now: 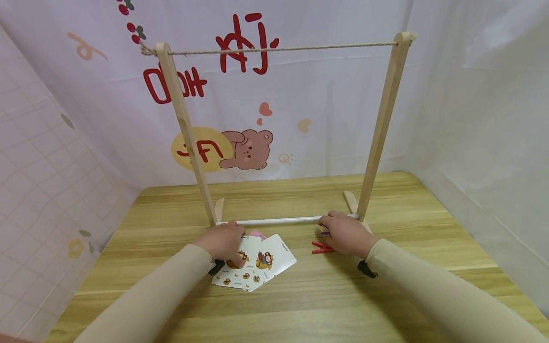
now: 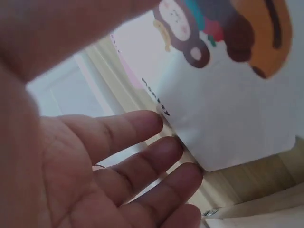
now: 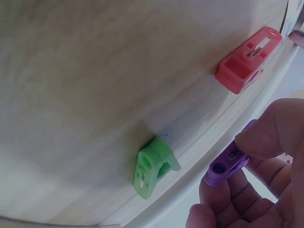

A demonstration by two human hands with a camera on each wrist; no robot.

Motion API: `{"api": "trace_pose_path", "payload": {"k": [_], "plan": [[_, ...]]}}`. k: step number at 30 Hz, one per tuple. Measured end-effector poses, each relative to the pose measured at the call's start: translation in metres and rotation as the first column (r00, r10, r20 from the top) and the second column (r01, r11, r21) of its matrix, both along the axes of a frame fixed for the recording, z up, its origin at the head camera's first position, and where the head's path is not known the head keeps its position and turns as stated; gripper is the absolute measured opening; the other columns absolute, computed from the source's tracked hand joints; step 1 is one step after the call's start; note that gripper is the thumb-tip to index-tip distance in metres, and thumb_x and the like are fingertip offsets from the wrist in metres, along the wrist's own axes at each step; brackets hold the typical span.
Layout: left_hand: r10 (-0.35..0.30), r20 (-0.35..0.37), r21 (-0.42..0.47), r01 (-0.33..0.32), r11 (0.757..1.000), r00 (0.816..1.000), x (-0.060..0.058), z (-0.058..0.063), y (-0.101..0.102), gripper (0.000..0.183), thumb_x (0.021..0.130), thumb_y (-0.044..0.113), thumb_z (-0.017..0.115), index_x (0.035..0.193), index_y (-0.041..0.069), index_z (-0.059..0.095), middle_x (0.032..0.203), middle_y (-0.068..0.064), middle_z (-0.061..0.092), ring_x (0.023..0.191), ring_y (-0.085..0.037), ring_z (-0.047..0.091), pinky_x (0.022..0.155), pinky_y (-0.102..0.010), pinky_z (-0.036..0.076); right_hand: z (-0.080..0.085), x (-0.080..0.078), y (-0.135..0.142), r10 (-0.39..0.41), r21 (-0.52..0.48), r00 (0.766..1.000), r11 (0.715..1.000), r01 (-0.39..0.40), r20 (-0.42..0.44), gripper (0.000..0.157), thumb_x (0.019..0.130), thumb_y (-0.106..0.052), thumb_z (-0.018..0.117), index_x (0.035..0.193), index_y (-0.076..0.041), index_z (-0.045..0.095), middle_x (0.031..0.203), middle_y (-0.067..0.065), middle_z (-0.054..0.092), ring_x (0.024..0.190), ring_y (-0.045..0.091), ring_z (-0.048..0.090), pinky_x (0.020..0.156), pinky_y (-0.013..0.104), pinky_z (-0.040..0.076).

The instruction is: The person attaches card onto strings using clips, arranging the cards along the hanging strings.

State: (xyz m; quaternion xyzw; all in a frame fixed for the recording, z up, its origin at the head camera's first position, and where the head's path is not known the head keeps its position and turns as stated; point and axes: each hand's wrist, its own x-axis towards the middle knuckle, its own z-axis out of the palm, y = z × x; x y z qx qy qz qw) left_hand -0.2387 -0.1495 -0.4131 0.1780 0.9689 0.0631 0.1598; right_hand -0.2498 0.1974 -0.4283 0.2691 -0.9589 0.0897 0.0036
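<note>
My left hand lies over the left of two white picture cards printed with a monkey. In the left wrist view, its fingertips are right at the edge of the card, with the thumb spread apart from them over the card. The other white card fans out to the right, and a pink card peeks out behind. My right hand pinches a purple clothespin between thumb and fingers. Beside it on the table lie a red clothespin and a green clothespin, the green one hidden in the head view.
A wooden frame stands behind the hands, a rope strung between its post tops. A white rod joins the posts low down, close to both hands. White printed curtains surround the wooden table.
</note>
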Motion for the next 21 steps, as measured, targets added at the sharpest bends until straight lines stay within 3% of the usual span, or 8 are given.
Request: {"api": "trace_pose_path", "payload": {"k": [11,21], "plan": [[-0.003,0.032,0.007,0.003,1.000,0.999,-0.0024,0.0008,-0.0075,0.072,0.065,0.031,0.099,0.124,0.004,0.067,0.103,-0.005,0.059,0.088,-0.021,0.057,0.083,-0.041,0.054,-0.0007,0.0001,-0.0018,-0.007,-0.005,1.000,1.000,0.007,-0.014,0.030,0.084,-0.006,0.074,0.113,-0.006,0.069,0.093,0.002,0.062,0.081,0.017,0.061,0.072,0.036,0.055],[0.032,0.060,0.109,-0.039,0.993,0.998,-0.0045,0.0014,-0.0097,0.082,0.065,0.027,0.100,0.134,0.004,0.061,0.110,-0.005,0.060,0.095,-0.021,0.057,0.087,-0.041,0.054,0.0015,0.0021,-0.0026,-0.003,-0.043,0.999,0.999,0.002,-0.038,0.018,0.089,-0.010,0.076,0.105,-0.007,0.067,0.087,-0.001,0.060,0.076,0.013,0.057,0.069,0.033,0.052]]}}
